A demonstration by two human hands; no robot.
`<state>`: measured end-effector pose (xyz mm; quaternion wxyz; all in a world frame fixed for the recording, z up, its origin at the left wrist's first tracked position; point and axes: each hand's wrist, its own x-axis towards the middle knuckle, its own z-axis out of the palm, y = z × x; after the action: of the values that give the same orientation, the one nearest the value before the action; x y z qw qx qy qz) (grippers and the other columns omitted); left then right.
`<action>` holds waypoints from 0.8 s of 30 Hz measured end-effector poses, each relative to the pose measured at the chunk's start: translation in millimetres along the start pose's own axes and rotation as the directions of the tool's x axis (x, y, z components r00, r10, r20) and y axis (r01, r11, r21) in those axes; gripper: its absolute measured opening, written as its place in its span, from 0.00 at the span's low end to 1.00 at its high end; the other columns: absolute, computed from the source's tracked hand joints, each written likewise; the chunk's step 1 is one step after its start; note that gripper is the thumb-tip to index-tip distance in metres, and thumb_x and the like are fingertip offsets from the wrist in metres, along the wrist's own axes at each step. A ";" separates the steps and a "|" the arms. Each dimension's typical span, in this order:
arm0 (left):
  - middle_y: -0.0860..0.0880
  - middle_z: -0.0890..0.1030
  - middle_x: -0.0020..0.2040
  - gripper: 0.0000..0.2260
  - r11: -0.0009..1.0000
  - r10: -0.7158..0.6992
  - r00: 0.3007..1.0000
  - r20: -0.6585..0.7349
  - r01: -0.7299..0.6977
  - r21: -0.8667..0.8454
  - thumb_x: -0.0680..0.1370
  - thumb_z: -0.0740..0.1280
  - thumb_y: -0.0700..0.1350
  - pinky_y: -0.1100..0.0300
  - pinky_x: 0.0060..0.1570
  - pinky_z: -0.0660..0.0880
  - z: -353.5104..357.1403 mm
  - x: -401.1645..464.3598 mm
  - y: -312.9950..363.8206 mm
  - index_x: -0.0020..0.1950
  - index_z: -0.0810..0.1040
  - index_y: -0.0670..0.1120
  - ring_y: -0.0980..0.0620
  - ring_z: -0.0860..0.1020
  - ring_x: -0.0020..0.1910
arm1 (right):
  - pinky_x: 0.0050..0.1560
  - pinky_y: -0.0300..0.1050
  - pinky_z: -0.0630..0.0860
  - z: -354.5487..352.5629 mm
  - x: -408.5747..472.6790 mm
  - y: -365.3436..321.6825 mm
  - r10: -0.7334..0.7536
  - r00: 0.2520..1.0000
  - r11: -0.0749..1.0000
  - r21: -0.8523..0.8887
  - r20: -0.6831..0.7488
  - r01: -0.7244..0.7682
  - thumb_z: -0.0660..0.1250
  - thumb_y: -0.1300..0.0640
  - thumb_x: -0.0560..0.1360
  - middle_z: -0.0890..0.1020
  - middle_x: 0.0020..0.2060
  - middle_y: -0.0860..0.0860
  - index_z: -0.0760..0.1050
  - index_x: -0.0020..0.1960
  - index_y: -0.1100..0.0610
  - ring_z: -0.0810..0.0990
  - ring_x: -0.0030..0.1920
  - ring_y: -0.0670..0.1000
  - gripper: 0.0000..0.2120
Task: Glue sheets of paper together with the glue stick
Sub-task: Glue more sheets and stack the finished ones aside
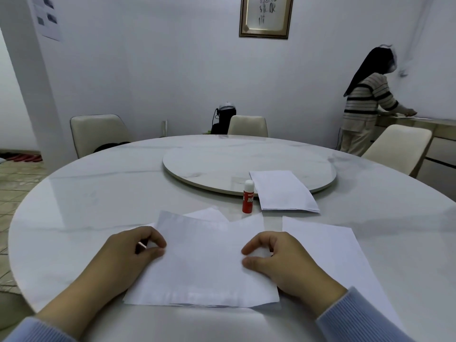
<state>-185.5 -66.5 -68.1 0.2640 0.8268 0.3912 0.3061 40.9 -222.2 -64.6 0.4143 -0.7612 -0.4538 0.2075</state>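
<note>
I sit at a round white marble bench (pixel 98 193) with a turntable (pixel 222 164) at its middle, pale chairs (pixel 98 134) around it and white walls behind. My left hand (pixel 128 255) and right hand (pixel 283 262) pinch the side edges of the near sheet of paper (pixel 202 262), fingers narrow on it. The glue stick (pixel 248 196) stands upright farther off, right of centre, beside a paper stack (pixel 281 191).
</note>
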 end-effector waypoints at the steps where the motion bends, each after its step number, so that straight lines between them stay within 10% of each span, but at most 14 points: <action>1: 0.56 0.77 0.29 0.11 1.000 0.000 1.000 0.004 0.000 0.006 0.71 0.72 0.45 0.69 0.31 0.68 -0.2 0.1 -0.2 0.34 0.79 0.61 0.61 0.74 0.30 | 0.38 0.32 0.69 -0.3 0.4 0.5 0.000 1.000 1.000 -0.003 0.000 0.000 0.76 0.52 0.66 0.80 0.38 0.40 0.82 0.39 0.45 0.77 0.39 0.39 0.04; 24: 0.59 0.73 0.26 0.10 0.998 0.060 0.998 0.011 -0.060 0.037 0.70 0.73 0.45 0.69 0.33 0.68 1.0 -2.8 -3.7 0.34 0.79 0.59 0.60 0.72 0.30 | 0.36 0.27 0.65 -0.1 0.8 1.3 -0.027 0.999 0.994 -0.109 -0.018 0.025 0.75 0.51 0.66 0.79 0.43 0.38 0.82 0.41 0.44 0.75 0.41 0.38 0.05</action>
<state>-188.0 -66.9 -72.1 0.2412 0.8445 0.3706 0.3023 42.1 -221.9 -65.6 0.3792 -0.7786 -0.4703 0.1698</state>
